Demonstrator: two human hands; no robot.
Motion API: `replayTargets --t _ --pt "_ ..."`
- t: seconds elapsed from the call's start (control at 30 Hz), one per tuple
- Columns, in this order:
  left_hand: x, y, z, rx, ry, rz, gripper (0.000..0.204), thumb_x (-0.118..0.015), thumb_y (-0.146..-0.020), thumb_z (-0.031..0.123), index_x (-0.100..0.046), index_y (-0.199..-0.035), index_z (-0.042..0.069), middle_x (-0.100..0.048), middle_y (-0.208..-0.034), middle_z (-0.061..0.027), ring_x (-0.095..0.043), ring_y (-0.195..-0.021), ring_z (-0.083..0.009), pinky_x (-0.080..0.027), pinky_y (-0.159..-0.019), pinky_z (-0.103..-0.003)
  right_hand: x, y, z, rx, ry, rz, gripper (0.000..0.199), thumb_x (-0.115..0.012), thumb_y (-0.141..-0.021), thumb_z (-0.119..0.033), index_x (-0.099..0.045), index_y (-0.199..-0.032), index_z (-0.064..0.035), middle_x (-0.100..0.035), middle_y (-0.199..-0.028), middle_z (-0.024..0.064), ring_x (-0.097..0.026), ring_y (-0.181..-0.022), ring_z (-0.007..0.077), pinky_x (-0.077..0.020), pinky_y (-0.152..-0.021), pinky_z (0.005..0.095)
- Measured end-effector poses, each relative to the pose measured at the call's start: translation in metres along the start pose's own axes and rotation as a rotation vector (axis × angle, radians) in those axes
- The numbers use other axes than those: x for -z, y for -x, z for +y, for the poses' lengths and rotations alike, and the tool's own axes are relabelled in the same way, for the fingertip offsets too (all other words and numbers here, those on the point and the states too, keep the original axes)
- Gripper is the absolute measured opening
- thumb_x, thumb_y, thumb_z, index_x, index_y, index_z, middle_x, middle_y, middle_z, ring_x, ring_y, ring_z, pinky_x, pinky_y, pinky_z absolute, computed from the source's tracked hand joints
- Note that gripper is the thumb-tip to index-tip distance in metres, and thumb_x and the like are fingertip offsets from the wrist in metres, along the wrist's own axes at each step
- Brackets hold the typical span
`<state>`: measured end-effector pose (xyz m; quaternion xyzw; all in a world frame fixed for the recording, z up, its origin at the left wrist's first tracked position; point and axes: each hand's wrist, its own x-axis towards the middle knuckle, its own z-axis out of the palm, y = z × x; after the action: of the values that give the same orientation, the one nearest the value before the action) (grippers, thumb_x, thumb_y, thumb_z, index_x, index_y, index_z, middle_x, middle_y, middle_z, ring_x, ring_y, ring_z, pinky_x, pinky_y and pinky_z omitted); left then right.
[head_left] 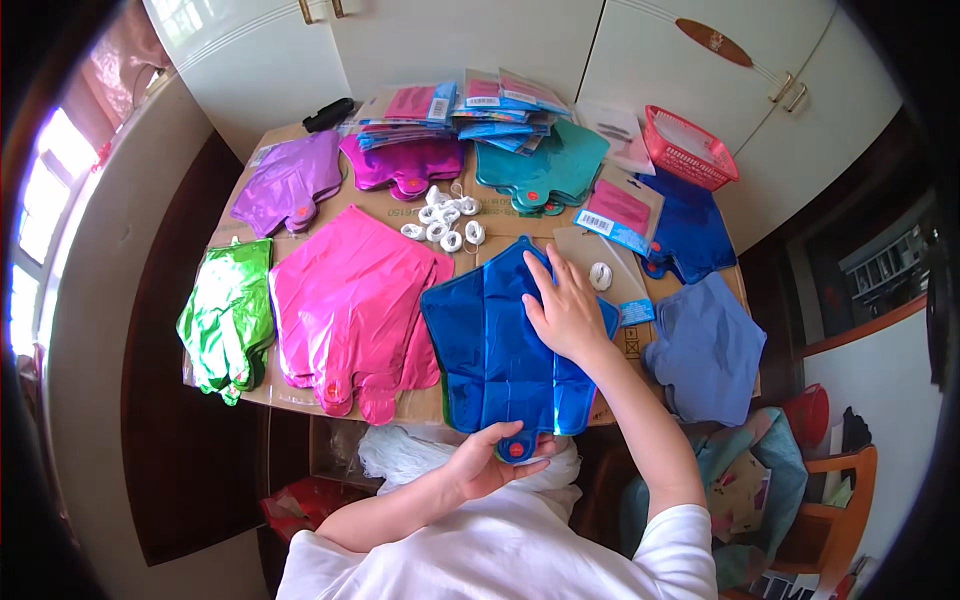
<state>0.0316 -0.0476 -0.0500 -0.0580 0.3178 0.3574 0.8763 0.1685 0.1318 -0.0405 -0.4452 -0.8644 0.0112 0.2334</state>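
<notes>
A flat, creased blue foil balloon (490, 345) lies at the front middle of the cardboard-covered table (395, 213), its tab hanging over the near edge. My left hand (482, 463) pinches that tab, thumb on top near a red dot, fingers beneath. Spread over the upper right of the balloon is my right hand (566, 312), palm down with its fingers apart. Slivers of green and pink show along the balloon's lower edges. A pile of pink foil balloons (350, 295) sits just left of it. Beyond the right fingers, a small coil of white string (600, 276) rests on a clear plastic bag (575, 240).
Around the table lie green (228, 315), purple (290, 180), magenta (400, 165), teal (545, 165) and slate-blue (705, 350) foil balloons. Several white string coils (440, 215) sit centrally. Packaged packets (500, 105) and a pink basket (690, 148) stand at the back. A chair (840, 500) is right.
</notes>
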Motion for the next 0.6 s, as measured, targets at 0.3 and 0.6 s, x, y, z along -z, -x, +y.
replayTargets --t 0.3,0.6 --pt "0.015 0.005 -0.01 0.092 0.014 0.041 0.036 -0.049 -0.093 0.016 -0.048 -0.117 -0.01 -0.06 -0.108 -0.0192 -0.061 -0.096 -0.0267 -0.052 -0.087 -0.039 0.014 0.013 -0.013 -0.045 -0.188 -0.066 0.051 -0.06 -0.085 -0.02 -0.044 -0.131 -0.0049 -0.042 -0.134 0.0249 -0.045 -0.117 0.0401 -0.0384 -0.099 0.0474" --pt "0.016 0.0 -0.014 0.038 0.052 -0.042 0.021 -0.047 -0.098 0.021 -0.056 -0.097 0.002 -0.06 -0.086 -0.0078 -0.054 -0.071 -0.0143 -0.047 -0.065 -0.028 0.015 0.012 -0.035 0.119 0.035 -0.048 0.045 -0.06 -0.083 -0.021 -0.052 -0.125 -0.0071 -0.04 -0.139 0.02 -0.036 -0.129 0.0365 -0.0268 -0.107 0.0543"
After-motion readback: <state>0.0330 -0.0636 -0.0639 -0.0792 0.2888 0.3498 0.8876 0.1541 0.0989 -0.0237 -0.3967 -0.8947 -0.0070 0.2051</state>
